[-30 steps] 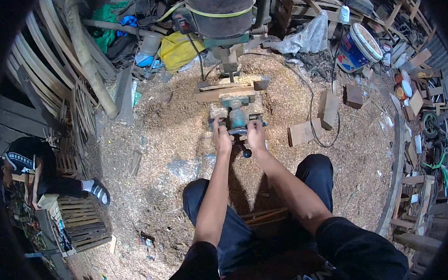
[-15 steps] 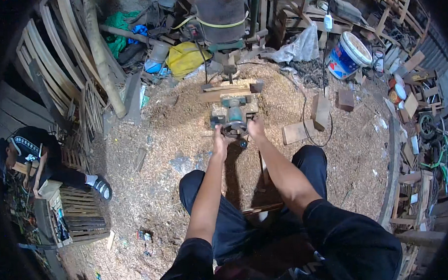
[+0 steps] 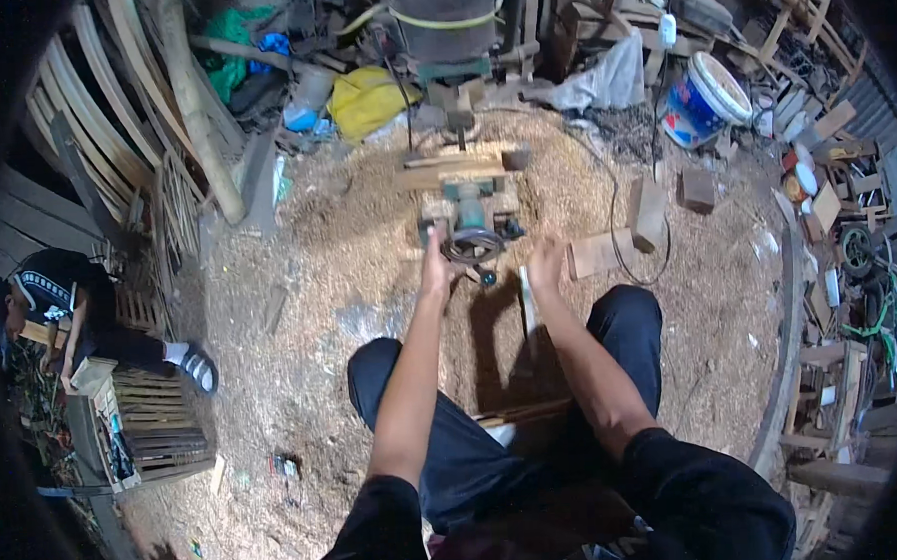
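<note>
A green metal machine (image 3: 471,214) stands on the shavings in front of me, with wooden pieces about it. Toward me, it carries a round metal handwheel (image 3: 473,245) and a small dark ball knob (image 3: 487,277). My left hand (image 3: 434,271) is at the left rim of the wheel, thumb up and fingers closed at its edge, partly hidden. To the right of the wheel, my right hand (image 3: 545,264) is in the air, apart from the machine, with loosely bent fingers and nothing visible in them. A wooden board (image 3: 502,171) lies across the machine's far side.
Wooden blocks (image 3: 601,254) and a black cable (image 3: 618,213) lie right of my right hand. A white-and-blue bucket (image 3: 689,119), yellow sack (image 3: 369,101) and dark drum (image 3: 444,25) stand at the back. Another person (image 3: 64,297) sits at the left.
My right hand has left the handwheel's right side and moved right. My left hand stays at the wheel's left side. The view has shifted slightly.
</note>
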A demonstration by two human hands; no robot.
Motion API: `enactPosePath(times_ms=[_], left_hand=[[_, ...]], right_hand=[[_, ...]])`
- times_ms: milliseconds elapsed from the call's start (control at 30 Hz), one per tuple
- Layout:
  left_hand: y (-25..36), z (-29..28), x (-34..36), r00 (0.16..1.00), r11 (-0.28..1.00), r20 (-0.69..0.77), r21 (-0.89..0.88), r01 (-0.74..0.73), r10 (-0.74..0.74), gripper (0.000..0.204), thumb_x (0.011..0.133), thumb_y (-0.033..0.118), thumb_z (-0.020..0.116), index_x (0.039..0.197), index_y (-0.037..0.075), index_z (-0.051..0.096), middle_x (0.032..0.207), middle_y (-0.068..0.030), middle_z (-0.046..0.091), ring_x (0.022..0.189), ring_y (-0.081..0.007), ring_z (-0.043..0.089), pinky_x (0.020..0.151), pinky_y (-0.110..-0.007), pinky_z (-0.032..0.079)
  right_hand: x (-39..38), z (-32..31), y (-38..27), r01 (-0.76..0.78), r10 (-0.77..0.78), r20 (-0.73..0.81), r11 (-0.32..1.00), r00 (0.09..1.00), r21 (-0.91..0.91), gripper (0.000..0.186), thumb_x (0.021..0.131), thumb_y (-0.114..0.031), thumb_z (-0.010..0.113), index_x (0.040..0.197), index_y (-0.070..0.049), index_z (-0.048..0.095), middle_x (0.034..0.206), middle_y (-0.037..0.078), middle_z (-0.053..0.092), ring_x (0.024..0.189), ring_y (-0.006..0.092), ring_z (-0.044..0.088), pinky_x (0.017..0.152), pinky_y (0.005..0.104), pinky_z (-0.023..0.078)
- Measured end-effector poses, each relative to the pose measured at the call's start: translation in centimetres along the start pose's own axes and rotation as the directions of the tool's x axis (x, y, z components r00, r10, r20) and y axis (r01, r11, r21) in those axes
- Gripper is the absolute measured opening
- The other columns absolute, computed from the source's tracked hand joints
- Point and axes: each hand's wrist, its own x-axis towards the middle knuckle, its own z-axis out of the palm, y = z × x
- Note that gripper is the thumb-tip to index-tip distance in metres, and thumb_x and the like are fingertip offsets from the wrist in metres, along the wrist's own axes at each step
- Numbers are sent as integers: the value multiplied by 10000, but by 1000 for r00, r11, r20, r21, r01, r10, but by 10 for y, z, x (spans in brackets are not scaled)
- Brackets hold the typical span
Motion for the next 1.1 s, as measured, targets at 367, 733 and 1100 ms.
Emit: enactPosePath(times_ms=[367, 733, 1100], left_hand=[[25, 4, 28, 996, 850, 22, 521, -81, 81, 699, 1043, 521, 291, 1429, -47, 418, 1468, -207, 445, 1373, -280, 408, 1153, -373, 277], [20, 2, 30, 999, 741, 21, 670, -44, 40, 628, 1030, 508, 319, 1368, 8, 493, 1318, -232, 558, 1256, -332, 512, 1068, -371, 358], [56, 19, -45, 989, 739, 84, 657, -148, 123, 663, 1039, 491, 290, 1413, -35, 441, 1406, -247, 503, 1357, -341, 428, 1133, -355, 282]], right_hand=[[-1, -31, -34, -67, 213, 258, 876, 942, -477, 387, 858, -179, 580, 1156, 66, 552, 1102, 271, 599, 1051, 420, 578, 923, 484, 452], [1, 33, -53, 158, -128, 191, 976, 973, -151, 481, 877, -343, 666, 1178, 10, 541, 1000, 233, 605, 991, 413, 589, 864, 481, 445], [-1, 31, -95, 325, -351, 256, 935, 901, 140, 448, 936, -363, 573, 1191, 4, 563, 1126, 277, 621, 1079, 435, 592, 935, 449, 439]])
